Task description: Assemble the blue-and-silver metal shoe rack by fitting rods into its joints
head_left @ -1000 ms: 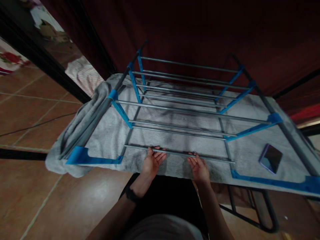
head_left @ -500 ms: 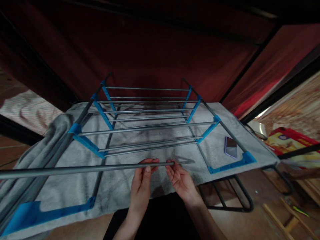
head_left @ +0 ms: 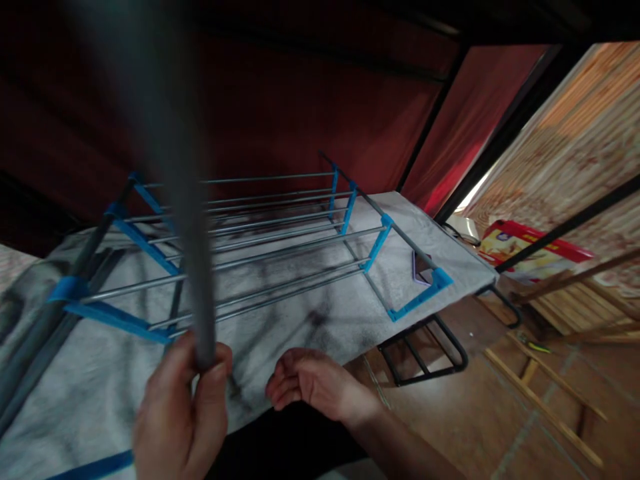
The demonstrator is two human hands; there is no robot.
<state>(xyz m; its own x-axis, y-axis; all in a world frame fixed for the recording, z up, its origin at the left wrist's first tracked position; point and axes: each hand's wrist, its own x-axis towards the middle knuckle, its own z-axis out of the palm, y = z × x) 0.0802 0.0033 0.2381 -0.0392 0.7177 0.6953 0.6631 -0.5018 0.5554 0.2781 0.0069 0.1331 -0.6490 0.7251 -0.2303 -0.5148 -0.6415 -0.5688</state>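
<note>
My left hand (head_left: 183, 407) is closed around a grey metal tube (head_left: 193, 233), which rises steeply toward the camera and blurs near the top. To its right, my right hand (head_left: 310, 383) hovers over the bed's near edge, palm partly showing, fingers loosely curled, with nothing visible in it. Beyond both hands, a shelf-like rack frame (head_left: 285, 253) of thin grey rods lies on the grey blanket (head_left: 280, 333). Blue plastic brackets (head_left: 377, 243) join its rods to the side tubes. The upright tube hides part of the rack's left half.
A phone (head_left: 421, 267) lies on the blanket inside the rack's right end. Past the bed's right side are a black metal frame (head_left: 425, 350), a red and yellow package (head_left: 535, 247) and a wooden frame (head_left: 545, 400) on the tiled floor. Dark red fabric (head_left: 300, 120) hangs behind.
The tube has swung from level to nearly upright in my left hand. My right hand has let go of its end. The view has turned to the right.
</note>
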